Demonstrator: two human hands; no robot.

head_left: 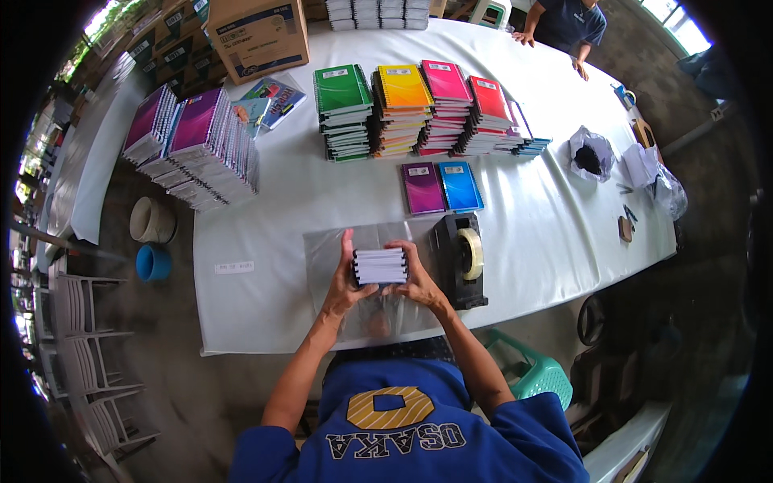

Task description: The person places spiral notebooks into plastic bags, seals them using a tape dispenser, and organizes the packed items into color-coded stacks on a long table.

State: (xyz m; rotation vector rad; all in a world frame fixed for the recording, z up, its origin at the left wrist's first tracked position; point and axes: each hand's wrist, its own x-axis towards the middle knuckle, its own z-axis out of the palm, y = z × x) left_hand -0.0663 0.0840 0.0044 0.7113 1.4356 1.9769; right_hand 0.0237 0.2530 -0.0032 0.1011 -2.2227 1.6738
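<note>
I've got left hand [344, 280] and right hand [417, 280] clamped on the notebook stack [380, 266], one per side, over the plastic sheet [324, 256], near side of table [258, 310]; can't tell if it touches. Tape dispenser [448, 270] just right. Purple notebook [423, 189], blue notebook [460, 187] beyond; green pile [341, 90] farther.

White chairs [84, 359] and a blue container [153, 264] stand left, a green stool [544, 378] right.
</note>
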